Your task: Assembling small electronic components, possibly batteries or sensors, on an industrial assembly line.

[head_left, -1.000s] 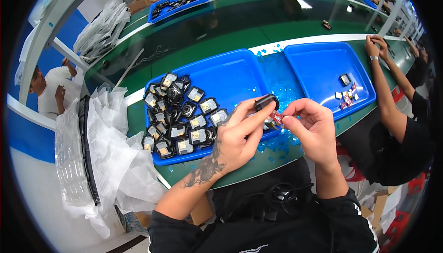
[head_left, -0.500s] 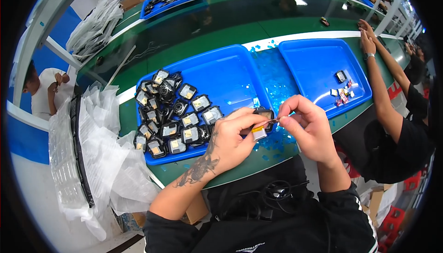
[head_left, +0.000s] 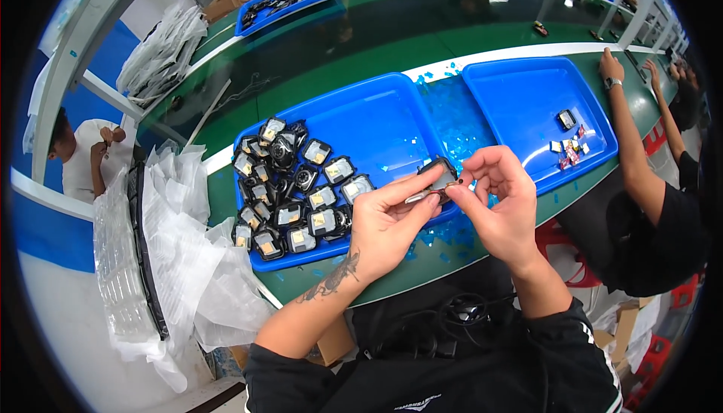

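Observation:
My left hand [head_left: 388, 225] is closed on a small black watch-like casing [head_left: 439, 172], held tilted above the near right edge of the left blue tray [head_left: 361, 108]. Under my left thumb shows the edge of a flat silvery piece [head_left: 419, 196]. At the casing's right side my right hand [head_left: 503, 206] pinches something tiny, largely covered by my fingertips. In that tray's left half lie several similar black casings [head_left: 321, 198] with pale rectangular inserts, piled at the far left.
A second blue tray [head_left: 520, 97] at the right holds a single casing [head_left: 566, 118] and some small colourful pieces [head_left: 570, 154]. Blue scraps [head_left: 444, 251] litter the green bench between the trays. Clear plastic sheets [head_left: 188, 240] hang at the left. Another person's arm [head_left: 629, 134] reaches in at the right.
The yellow-and-silver flat piece in my left hand has turned edge-on and sits closer to the casing. Both hands stay close together. At the right, the other person's arms have moved apart.

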The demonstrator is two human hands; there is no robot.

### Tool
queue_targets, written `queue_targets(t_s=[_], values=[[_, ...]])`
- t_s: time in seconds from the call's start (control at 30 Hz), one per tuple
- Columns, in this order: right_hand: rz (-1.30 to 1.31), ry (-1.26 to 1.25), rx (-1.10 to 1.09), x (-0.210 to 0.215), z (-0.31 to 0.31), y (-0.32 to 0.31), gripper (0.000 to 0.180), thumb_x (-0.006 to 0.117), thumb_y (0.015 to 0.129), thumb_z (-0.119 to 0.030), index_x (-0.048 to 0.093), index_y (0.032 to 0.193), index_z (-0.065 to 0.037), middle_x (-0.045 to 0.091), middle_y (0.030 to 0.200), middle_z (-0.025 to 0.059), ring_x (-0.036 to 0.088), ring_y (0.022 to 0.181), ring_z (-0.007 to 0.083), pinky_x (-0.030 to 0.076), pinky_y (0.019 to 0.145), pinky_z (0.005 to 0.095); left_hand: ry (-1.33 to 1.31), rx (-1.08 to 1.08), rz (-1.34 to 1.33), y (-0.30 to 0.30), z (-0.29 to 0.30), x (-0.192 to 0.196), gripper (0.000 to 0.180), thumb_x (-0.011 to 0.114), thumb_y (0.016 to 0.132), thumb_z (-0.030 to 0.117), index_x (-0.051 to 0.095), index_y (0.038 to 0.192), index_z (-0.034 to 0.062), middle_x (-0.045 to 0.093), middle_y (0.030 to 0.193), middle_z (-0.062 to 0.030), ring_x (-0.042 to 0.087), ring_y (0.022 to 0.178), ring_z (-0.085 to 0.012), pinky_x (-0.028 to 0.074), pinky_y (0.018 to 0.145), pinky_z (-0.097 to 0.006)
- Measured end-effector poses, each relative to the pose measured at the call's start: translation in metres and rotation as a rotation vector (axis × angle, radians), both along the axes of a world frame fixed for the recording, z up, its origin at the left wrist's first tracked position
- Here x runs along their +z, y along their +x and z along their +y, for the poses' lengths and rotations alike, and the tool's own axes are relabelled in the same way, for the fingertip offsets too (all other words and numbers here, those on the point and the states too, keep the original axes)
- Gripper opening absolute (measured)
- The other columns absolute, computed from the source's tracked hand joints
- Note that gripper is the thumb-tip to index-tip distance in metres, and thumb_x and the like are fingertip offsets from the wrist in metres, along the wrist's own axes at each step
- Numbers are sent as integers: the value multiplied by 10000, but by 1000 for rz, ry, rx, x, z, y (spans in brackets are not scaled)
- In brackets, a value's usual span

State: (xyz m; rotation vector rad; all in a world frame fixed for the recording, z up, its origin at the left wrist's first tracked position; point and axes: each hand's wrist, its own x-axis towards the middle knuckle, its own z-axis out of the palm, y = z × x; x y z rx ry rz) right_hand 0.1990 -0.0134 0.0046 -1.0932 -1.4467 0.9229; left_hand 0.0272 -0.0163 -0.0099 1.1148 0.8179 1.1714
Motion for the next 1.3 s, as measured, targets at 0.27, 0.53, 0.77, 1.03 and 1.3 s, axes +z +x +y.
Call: queue_targets(t_s=[0.27, 0.53, 0.77, 1.03, 1.3], values=[[-118, -13, 52, 2, 10, -11, 367, 732, 783, -3, 573, 1113, -11, 605, 891, 50, 601, 782, 104, 523, 621, 242, 20, 44, -40, -3, 5, 1, 464, 605, 877, -83, 518, 1328, -23, 626, 1194, -176, 648, 1040, -203, 584, 836, -296], [-44, -157, 293, 29, 125, -8, 415, 705, 815, -23, 500, 1174, 19, 688, 809, 87, 629, 693, 111, 504, 651, 245, 215, 281, 201, -1, 4, 1, 759, 610, 874, -22, 185, 1499, 48, 491, 1327, -230, 595, 1135, -261, 542, 844, -311], [-588, -202, -217, -56, 317, 10, 529, 931, 546, -215, 643, 948, -28, 680, 911, 131, 664, 883, 255, 521, 766, 346, 1255, 308, 823, 2, 4, -11, 524, 717, 716, -7, 579, 1217, 54, 646, 1089, -158, 675, 906, -278, 580, 748, -325], [-629, 37, -239, -11, 279, -20, 307, 729, 757, -200, 658, 998, -24, 687, 898, 167, 678, 897, 296, 536, 783, 406, 1403, 180, 820, 5, -1, -9, 452, 670, 773, 54, 625, 1214, 143, 636, 1117, -135, 645, 909, -215, 571, 806, -324], [-962, 169, 550, -17, 134, -149, 391, 721, 814, -372, 648, 1022, -48, 650, 1037, 181, 643, 965, 374, 520, 811, 467, 1439, 150, 741, 3, -4, -11, 407, 673, 773, 15, 640, 1163, 130, 616, 1149, -145, 643, 930, -230, 582, 798, -342]])
